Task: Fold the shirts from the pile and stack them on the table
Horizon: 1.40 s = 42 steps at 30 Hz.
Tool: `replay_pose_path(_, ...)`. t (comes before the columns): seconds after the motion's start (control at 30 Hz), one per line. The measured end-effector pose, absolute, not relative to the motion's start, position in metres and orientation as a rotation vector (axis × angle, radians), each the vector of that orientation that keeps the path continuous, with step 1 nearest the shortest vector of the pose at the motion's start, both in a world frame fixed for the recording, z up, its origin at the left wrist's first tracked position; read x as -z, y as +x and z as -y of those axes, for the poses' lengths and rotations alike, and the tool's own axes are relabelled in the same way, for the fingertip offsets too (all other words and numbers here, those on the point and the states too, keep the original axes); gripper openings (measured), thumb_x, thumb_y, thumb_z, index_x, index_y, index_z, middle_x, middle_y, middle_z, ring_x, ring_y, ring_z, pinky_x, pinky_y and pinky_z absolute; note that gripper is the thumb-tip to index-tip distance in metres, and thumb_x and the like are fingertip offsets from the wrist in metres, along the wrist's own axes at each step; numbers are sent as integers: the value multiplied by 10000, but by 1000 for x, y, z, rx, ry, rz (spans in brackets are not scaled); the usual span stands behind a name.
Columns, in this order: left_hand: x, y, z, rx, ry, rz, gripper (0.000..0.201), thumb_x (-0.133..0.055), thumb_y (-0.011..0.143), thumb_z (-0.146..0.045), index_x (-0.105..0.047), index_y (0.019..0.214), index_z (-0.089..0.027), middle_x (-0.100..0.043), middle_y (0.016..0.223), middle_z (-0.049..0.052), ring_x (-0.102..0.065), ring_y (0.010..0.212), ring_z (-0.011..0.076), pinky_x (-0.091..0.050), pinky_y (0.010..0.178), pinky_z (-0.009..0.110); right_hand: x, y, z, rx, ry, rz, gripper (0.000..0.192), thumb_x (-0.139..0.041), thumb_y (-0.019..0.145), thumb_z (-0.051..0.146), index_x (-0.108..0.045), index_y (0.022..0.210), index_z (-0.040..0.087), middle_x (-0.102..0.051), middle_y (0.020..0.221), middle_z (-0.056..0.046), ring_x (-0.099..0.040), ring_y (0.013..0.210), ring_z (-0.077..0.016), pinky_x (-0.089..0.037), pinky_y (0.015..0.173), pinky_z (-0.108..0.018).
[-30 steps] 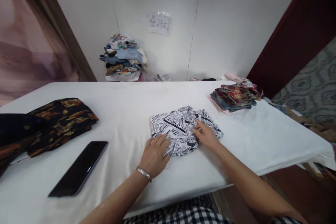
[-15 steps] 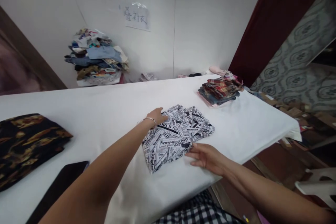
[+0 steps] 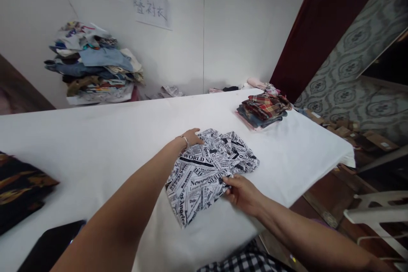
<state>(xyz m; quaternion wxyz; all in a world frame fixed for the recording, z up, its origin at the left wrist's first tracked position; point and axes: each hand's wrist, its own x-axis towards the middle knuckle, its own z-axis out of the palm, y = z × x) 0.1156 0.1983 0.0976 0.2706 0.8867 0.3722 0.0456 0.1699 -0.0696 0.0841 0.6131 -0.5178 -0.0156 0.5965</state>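
Note:
A folded black-and-white newspaper-print garment [image 3: 208, 168] lies on the white table [image 3: 105, 136]. My left hand [image 3: 192, 137], with a thin bracelet at the wrist, rests on the garment's far left corner, fingers slipped at its edge. My right hand [image 3: 241, 193] pinches the garment's near edge between thumb and fingers. The near left part of the cloth looks slightly lifted off the table.
A stack of folded plaid and denim clothes [image 3: 263, 110] sits at the table's right far corner. A dark orange-patterned garment [image 3: 19, 189] and a black phone [image 3: 47, 248] lie at the left. A heap of clothes [image 3: 92, 70] stands by the wall. A white plastic chair [image 3: 376, 216] is at right.
My left hand moved from the garment's near left edge to its far left corner. My right hand left the top of the cloth and took hold of its near edge. The view swung right.

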Motion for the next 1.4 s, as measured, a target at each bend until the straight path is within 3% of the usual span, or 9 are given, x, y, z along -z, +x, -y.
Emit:
replay_pose_path(0.13, -126, 89, -205, -288, 2252, -979, 771, -683, 709, -427, -439, 1394, -171, -644, 1212, 124, -627, 1056, 257, -507, 871, 352, -106, 191, 59, -1256, -1316, 305, 328, -790, 563, 277, -492, 664, 185, -506, 570, 50, -441, 491, -69, -245, 401, -181)
replay_pose_path(0.4, -205, 16, -203, -1123, 1833, -674, 865, -773, 632, -400, -410, 1370, -132, -649, 1088, 72, -628, 974, 224, -496, 886, 424, -190, 248, 11, -581, -1485, 1124, 164, -655, 657, 333, -623, 701, 178, -491, 596, 35, -392, 552, -94, -294, 514, -224)
replay_pose_path(0.53, -188, -35, -150, -1147, 1963, -772, 834, -708, 712, -366, -317, 1433, -209, -644, 1193, 53, -617, 1037, 245, -493, 919, 448, -176, 247, 17, -318, -1441, 1428, 108, -575, 740, 263, -650, 703, 195, -526, 720, -3, -470, 711, -147, -366, 658, -264)
replay_pose_path(0.63, -135, -72, -92, -989, 2163, -966, 729, -661, 715, -309, -399, 1395, -278, -522, 1399, 14, -536, 1213, 277, -473, 1000, 424, -125, 235, 43, -389, -1499, 1630, 176, -493, 751, 169, -658, 699, 201, -532, 725, -15, -499, 755, -169, -378, 697, -273)
replay_pose_path(0.83, -56, -106, -17, -644, 2274, -1128, 649, -538, 770, -242, -407, 1405, -225, -556, 1364, 65, -554, 1218, 231, -478, 1003, 374, -52, 215, 92, -494, -1667, 1868, 365, -383, 656, 31, -679, 737, 230, -556, 823, -25, -529, 827, -168, -391, 724, -255)
replay_pose_path(0.97, -64, -108, -11, -605, 2190, -1135, 791, -606, 753, -306, -278, 1469, -229, -495, 1420, 94, -524, 1249, 246, -453, 1017, 384, -59, 215, 97, -562, -1680, 1789, 348, -400, 635, 38, -688, 727, 211, -597, 853, -33, -545, 842, -172, -417, 768, -270)
replay_pose_path(1.07, -76, -109, -15, -545, 2060, -1250, 842, -611, 762, -468, -244, 1475, -211, -624, 1264, 92, -641, 1066, 239, -511, 908, 374, -75, 220, 95, -808, -1662, 1598, 386, -444, 642, 71, -719, 873, 213, -670, 934, -32, -586, 882, -188, -448, 826, -303)
replay_pose_path(1.17, -87, -106, -30, -562, 1975, -1461, 743, -484, 813, -590, -361, 1413, -171, -677, 1112, 88, -672, 858, 209, -525, 777, 340, -90, 229, 86, -951, -1735, 1240, 426, -550, 731, 219, -665, 1141, 197, -695, 1066, -58, -614, 981, -226, -466, 883, -351)
replay_pose_path(1.4, -103, -54, -90, -471, 2044, -1572, 566, -527, 786, -561, -599, 1186, -167, -665, 1167, 125, -614, 1037, 265, -454, 837, 326, -81, 228, 23, -888, -1868, 1102, 660, -665, 726, 400, -532, 1322, 149, -713, 1007, -103, -660, 842, -229, -506, 765, -336)
